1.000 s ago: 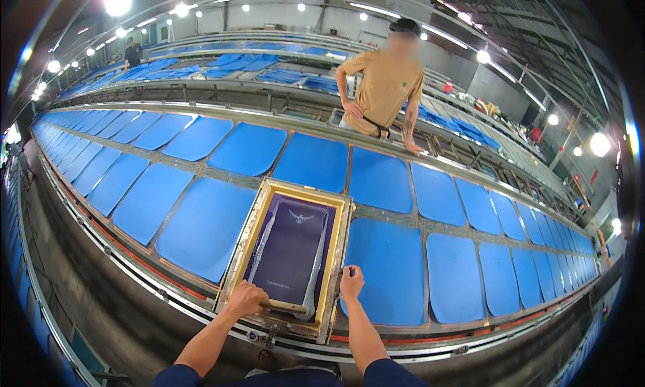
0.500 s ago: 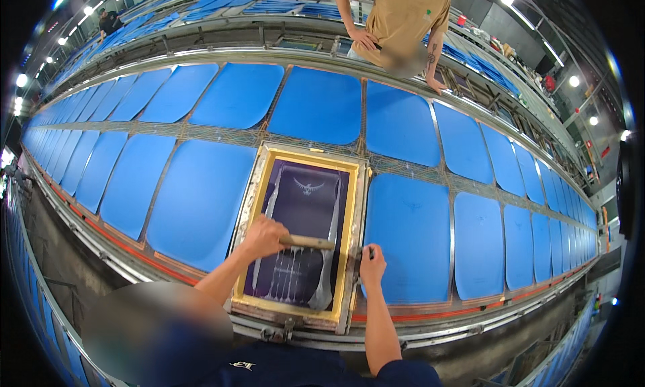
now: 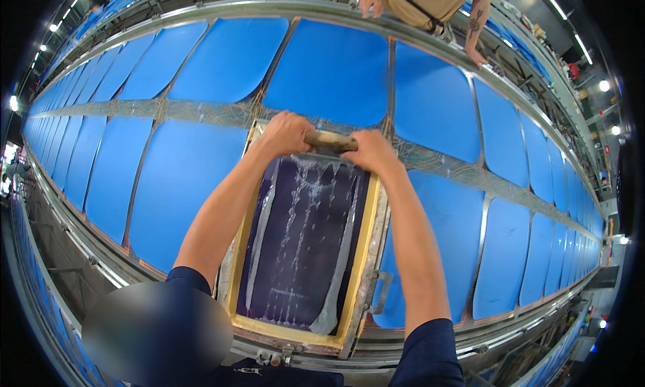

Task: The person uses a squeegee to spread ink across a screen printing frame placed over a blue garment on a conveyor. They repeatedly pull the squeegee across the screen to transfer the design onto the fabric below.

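A screen-printing frame (image 3: 285, 332) with yellow-taped inner edges lies on the long table in front of me. Its dark purple mesh (image 3: 312, 232) carries pale, wet ink streaks, with a thicker ink strip (image 3: 334, 286) along the right side. At the frame's far end, a wooden-handled squeegee (image 3: 330, 141) lies crosswise. My left hand (image 3: 287, 133) is closed on its left end, while my right hand (image 3: 373, 152) grips the right end. The squeegee's blade edge is mostly hidden below the handle.
Blue sheets (image 3: 329, 71) with rounded corners line the table in two rows. A metal handle (image 3: 383, 291) sticks out from the frame's right side. Across the table, a person in a tan shirt (image 3: 423, 4) rests a hand near the far rail (image 3: 228, 13).
The squeegee has moved from mid-screen to the frame's far end. My right hand has left the frame's right side and taken hold of the squeegee. The view has shifted.
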